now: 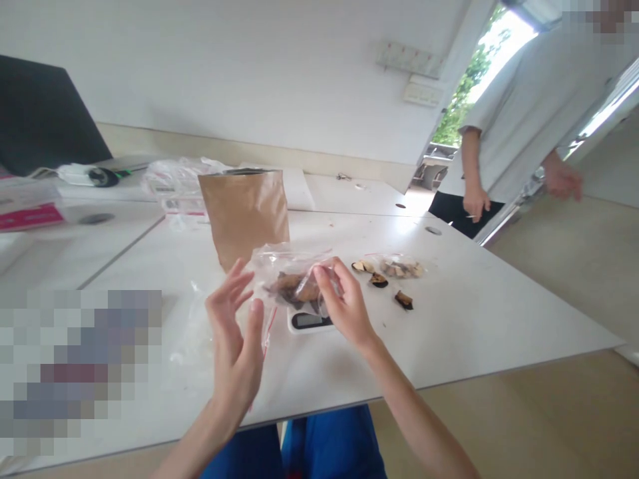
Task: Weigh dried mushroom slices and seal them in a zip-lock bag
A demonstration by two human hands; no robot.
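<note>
The bag [287,289], clear and holding brown pieces, lies between the two hands, over the scale [310,321], and hides much of it; whether the two touch cannot be told. Its long axis runs roughly from nine o'clock to three, dipping a little toward four.

The right hand [347,309] is the nearer, at the bag's four o'clock end, its thumb and fingers closed in a pinch on the plastic. The left hand [233,326] stands at eight o'clock, palm turned in, fingers spread wide and gripping nothing; its fingertips are just beside the bag's near-nine o'clock edge, and contact there cannot be made out.

From the bag, the scale's display sits at about five o'clock. The paper sack [244,213] stands upright at eleven. Toward three, on the table [339,372], lie a few loose chunks [403,301] and a second pouch [401,268], well apart from both hands.
</note>
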